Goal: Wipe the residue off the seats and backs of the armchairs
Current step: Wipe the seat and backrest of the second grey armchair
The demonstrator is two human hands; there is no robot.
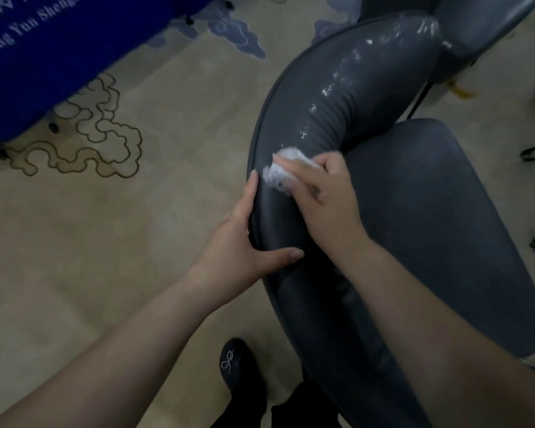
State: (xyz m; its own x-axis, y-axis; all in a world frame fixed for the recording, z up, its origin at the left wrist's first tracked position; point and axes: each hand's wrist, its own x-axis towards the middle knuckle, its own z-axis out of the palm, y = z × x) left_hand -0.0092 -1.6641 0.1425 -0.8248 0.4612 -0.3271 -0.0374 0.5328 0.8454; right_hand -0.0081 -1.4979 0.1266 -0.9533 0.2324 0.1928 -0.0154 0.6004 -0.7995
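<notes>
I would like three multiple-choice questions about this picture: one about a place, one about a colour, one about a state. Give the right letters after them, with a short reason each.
1. Where does the left hand rest?
A. on the outer edge of the chair back
B. on the carpet
C. on the seat

2. What colour is the cloth-covered table at the upper left?
A. red
B. blue
C. green

3. What is the state of the curved chair back beyond the right hand?
A. wiped clean
B. streaked with white residue
C. covered by a towel

Answers:
1 A, fingers and thumb clasp the rim of the back.
2 B, the cloth is deep blue with white letters.
3 B, the white residue runs along the back above the white wad that the right hand presses.
</notes>
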